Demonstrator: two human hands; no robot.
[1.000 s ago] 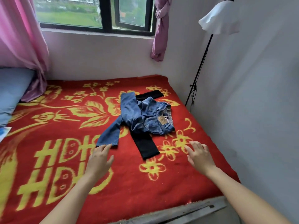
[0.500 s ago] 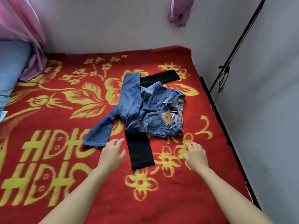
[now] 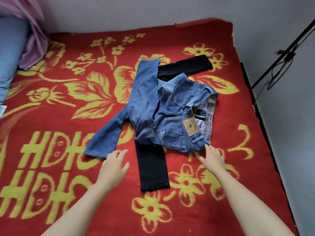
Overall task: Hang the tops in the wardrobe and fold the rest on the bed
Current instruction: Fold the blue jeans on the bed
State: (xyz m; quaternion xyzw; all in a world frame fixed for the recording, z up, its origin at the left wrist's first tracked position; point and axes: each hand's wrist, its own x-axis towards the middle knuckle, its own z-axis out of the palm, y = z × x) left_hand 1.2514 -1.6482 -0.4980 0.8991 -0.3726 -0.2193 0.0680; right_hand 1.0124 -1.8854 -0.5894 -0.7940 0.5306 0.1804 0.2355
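**A:** What is changing?

**B:** I am closing in. Both hands are advancing on the jeans (image 3: pixel 162 108), which are lying crumpled over the black trousers (image 3: pixel 152 167) on the bed (image 3: pixel 68 210).

**A:** Hand state?

**B:** The left hand (image 3: pixel 113 165) is spread and empty, just beside the leg hem. The right hand (image 3: pixel 213 158) is spread and empty, fingertips reaching the waistband — contact unclear. I judge folding is starting; no grasp yet.

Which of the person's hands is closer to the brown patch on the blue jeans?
Right. The right hand is at the waistband of the blue jeans, close beside the brown patch; the left hand is farther off, beside a leg hem.
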